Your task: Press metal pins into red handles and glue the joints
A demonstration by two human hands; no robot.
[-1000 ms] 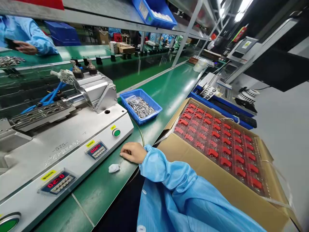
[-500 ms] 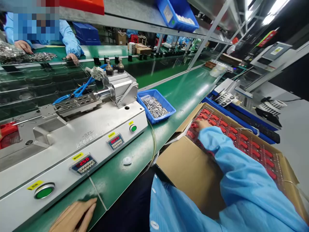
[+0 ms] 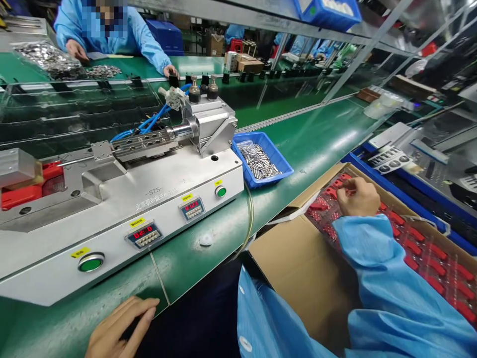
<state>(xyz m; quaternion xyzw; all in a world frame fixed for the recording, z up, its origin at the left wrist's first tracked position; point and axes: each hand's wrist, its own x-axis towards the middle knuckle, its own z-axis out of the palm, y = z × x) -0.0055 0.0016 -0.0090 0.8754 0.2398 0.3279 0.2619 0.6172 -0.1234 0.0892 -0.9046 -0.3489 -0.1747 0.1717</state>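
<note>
Both hands are well apart. The right hand, in a blue sleeve, reaches into a cardboard box and curls over rows of red plastic parts; whether it grips one, I cannot tell. The left hand lies loosely open at the near edge of the green counter, holding nothing that shows.

The box sits against the near edge of the counter, toward its right end, with a clear plastic tray inside carrying the red parts. Along the counter's left side stands a white and silver machine with blue hoses at its back and more red parts at its left end. Its front carries a digital counter and a green button.

Just beside the machine's right end, a blue plastic bin sits toward the counter's far edge, holding a heap of short metal pins. A small white disc lies on the counter just in front of the machine. Beyond the far edge, a co-worker in a blue gown rests a hand on another green counter, near a bag of shiny metal pieces.
</note>
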